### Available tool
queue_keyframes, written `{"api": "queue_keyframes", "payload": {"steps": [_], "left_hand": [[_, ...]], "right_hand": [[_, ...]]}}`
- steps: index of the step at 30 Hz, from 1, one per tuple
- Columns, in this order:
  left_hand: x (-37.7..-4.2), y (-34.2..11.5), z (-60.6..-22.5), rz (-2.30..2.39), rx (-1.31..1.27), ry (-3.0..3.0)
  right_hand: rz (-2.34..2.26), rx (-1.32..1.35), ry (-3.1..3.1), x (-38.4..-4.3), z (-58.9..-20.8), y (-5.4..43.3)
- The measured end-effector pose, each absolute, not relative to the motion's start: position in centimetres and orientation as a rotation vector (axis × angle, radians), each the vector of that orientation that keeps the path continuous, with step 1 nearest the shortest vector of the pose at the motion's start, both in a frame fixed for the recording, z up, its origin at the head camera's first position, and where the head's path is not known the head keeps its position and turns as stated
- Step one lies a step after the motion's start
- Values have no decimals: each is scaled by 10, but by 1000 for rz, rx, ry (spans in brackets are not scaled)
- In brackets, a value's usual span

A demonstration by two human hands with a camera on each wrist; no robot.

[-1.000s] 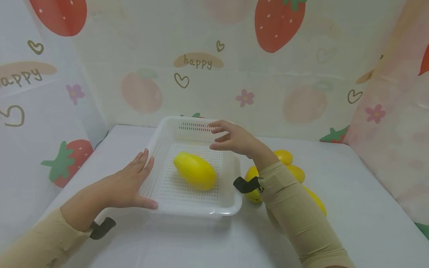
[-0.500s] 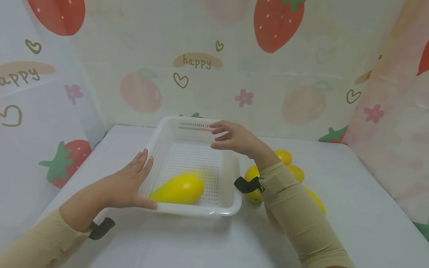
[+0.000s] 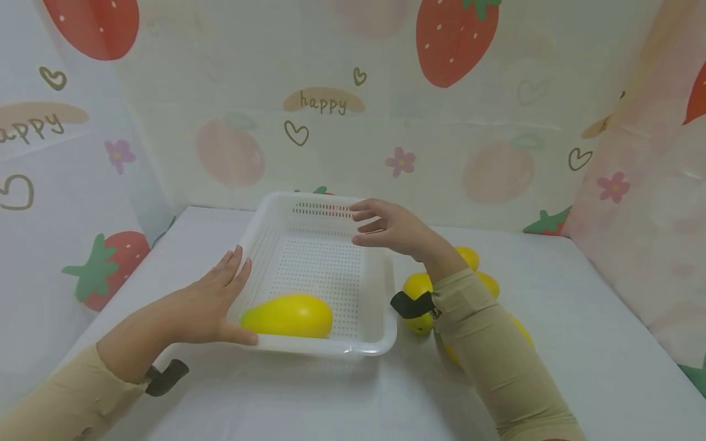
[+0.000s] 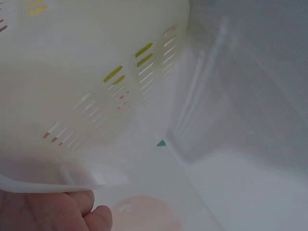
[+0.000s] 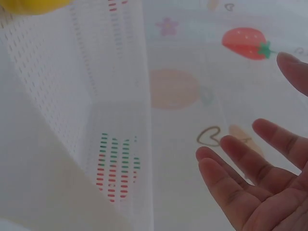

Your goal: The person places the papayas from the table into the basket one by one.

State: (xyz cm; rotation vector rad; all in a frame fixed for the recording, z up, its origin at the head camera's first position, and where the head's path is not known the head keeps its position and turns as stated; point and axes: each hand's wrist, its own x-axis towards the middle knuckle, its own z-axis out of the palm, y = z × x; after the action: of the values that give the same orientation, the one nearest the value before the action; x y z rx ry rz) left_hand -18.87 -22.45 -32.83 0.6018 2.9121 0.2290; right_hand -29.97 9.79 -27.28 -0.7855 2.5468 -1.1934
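Observation:
A white perforated plastic basket point(image 3: 377, 294) stands on the table, with one yellow mango point(image 3: 289, 315) lying on its floor against the near wall. The mango's greenish narrow end points left. My left hand point(image 3: 206, 306) rests at the basket's near left corner, fingers stretched along the left rim and thumb on the near rim. In the left wrist view, fingertips point(image 4: 86, 202) show against the rim. My right hand point(image 3: 397, 229) hovers by the far right rim, fingers spread and slightly bent, holding nothing. The right wrist view shows its palm side point(image 5: 269, 192) beside the basket.
Several more yellow mangoes point(image 3: 417, 285) lie on the white table point(image 3: 579, 306) right of the basket, partly hidden by the right forearm. Cloth walls point(image 3: 430, 128) printed with strawberries, hearts and flowers enclose the back and sides.
The mango in the basket has rolled from the middle toward the near left and now lies along the near wall. The right hand has shifted slightly right; the left hand stays put.

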Motion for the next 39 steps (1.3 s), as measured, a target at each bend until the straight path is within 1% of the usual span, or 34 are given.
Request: {"api": "queue_keyframes", "payload": {"steps": [12,20,26,39], "left_hand": [[-189,-225,-328,232,621,2911],[-188,-225,-326,231,631,2912],[-188,-224,-326,226,615,2907],[-190,-225,-329,224,605,2913]], "right_hand": [[-1182,-858,2568,-296,-268,114],[-1196,-839,2564,-292,-266,129],[-1183,-851,2585,-288,-264,148],[-1180,-777,2650,-284,-264,196]]}}
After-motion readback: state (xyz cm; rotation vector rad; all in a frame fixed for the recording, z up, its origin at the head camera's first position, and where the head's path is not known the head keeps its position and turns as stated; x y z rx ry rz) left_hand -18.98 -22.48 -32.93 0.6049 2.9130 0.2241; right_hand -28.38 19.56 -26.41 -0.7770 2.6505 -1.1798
